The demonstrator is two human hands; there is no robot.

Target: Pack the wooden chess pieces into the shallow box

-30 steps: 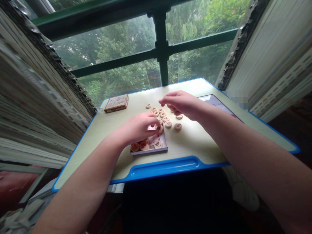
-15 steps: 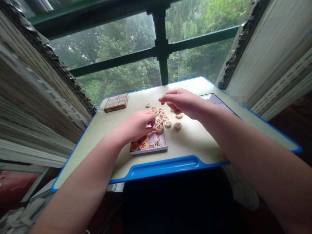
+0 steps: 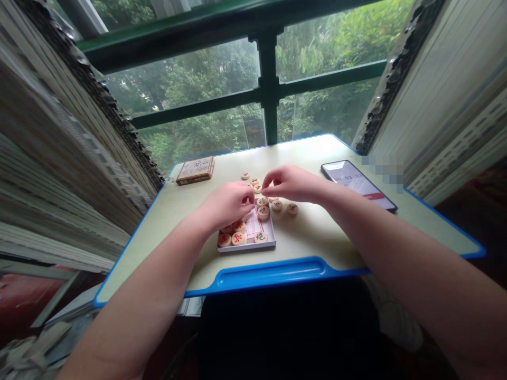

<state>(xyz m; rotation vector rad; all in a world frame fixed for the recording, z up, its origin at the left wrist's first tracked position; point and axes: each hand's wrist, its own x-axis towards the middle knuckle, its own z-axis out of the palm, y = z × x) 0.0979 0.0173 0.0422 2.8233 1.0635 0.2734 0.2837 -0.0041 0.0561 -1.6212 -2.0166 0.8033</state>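
Over the back left of a shallow white box tray point(image 3: 270, 230), my left hand point(image 3: 232, 205) is closed, its fingers curled down; what they hold, if anything, is hidden. Red-marked Chinese chess pieces point(image 3: 238, 238) lie in the tray beneath it, and a black-marked piece point(image 3: 260, 237) rests at the front right. Two stacked-looking pieces point(image 3: 263, 212) are at the tray's back right corner. My right hand point(image 3: 291, 183) reaches down among the loose pieces point(image 3: 257, 188) behind the tray, thumb and fingers drawn together at them. Whether a piece is in that pinch I cannot make out.
A patterned brown box point(image 3: 195, 170) lies at the table's back left. On the right lies a phone point(image 3: 362, 184) showing a timer. Single pieces point(image 3: 292, 209) sit right of the tray. The table's blue front edge has a groove point(image 3: 273, 274). Curtains flank the window.
My right hand has come down and slightly forward to the pieces behind the tray. My left hand stays over the tray, its fingers more curled. The view has shifted, uncovering the whole phone.
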